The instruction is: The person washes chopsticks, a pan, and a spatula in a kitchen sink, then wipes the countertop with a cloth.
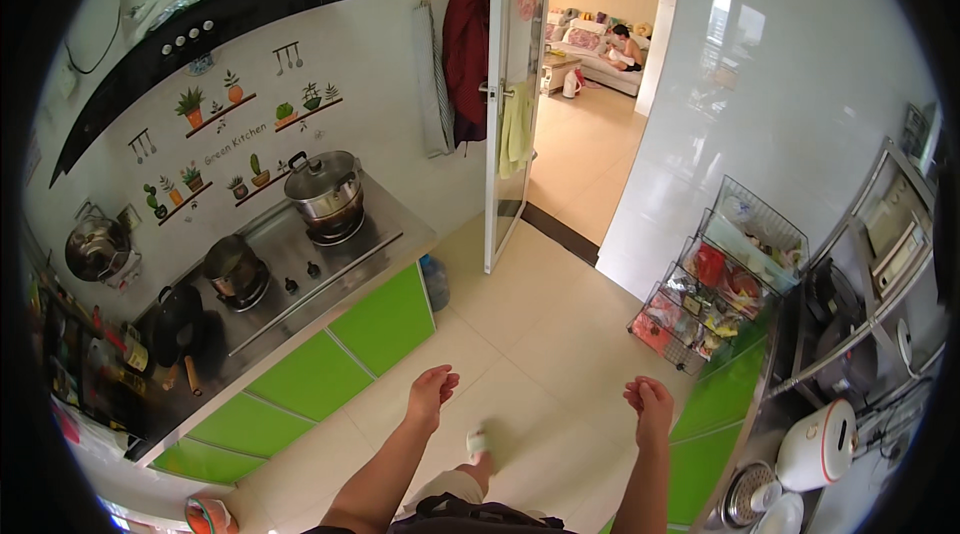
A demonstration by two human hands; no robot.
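My left hand is held over the tiled floor, its fingers curled in and nothing seen in it. Level with it on the other side, my right hand is also curled and appears to hold nothing. Neither touches anything. Nearest my left hand are the green cabinet doors under a steel gas stove. A lidded steel pot stands on the far burner, and a smaller pot on the near one. The wire rack with bagged food is nearest my right hand.
A glass door stands ajar beside a doorway; a person sits on a sofa beyond. A water bottle stands by the cabinet end. On the right counter is a white rice cooker. A black range hood juts out above the stove.
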